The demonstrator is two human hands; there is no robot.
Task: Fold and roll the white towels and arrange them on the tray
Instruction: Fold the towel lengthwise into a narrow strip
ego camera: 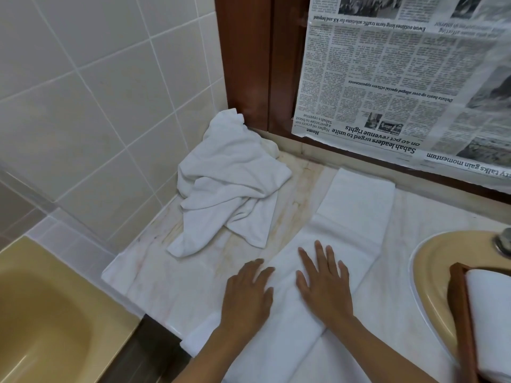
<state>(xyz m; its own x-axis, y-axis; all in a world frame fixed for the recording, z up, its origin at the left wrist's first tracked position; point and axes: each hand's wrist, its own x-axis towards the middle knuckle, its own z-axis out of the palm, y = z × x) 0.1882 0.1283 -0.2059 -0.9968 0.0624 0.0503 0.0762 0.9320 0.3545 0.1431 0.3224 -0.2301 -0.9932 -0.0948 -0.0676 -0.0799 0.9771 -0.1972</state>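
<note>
Only two hands and forearms of the person show. The left hand (pixel 249 294) and the right hand (pixel 323 286) are bare, with long, slim fingers (pixel 322 258) and short, plain nails. Both forearms are uncovered skin from wrist to the picture's edge, smooth, with faint knuckle creases.

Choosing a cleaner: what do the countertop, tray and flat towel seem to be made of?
Countertop: likely polished marble, pale with faint veining and yellowish stains. Tray: seemingly varnished wood, reddish-brown rim. Towel: soft white terry cloth, probably cotton, matte nap.
</note>
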